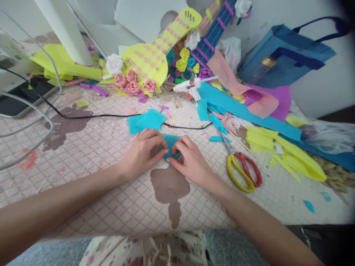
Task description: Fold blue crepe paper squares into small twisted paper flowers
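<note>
Between my two hands lies a piece of blue crepe paper point(170, 140), its near edge pinched at both sides. My left hand point(148, 147) closes thumb and fingertips on its left part. On the right part, my right hand point(190, 157) pinches with thumb and curled fingers. The fingers hide some of the near edge. Just beyond my left hand rest more blue paper pieces point(146, 120), overlapping on the quilted table cover. Scissors point(241, 166) with one yellow and one red handle lie to the right of my right hand.
A white glue gun point(191, 88) stands behind, near a yellow paper guitar point(146, 62) with pink paper roses. A black cable point(111, 115) crosses the table. Yellow paper strips point(288, 155) and a long blue sheet point(249, 109) lie right, below a blue bag point(285, 55). A tablet point(24, 96) sits left.
</note>
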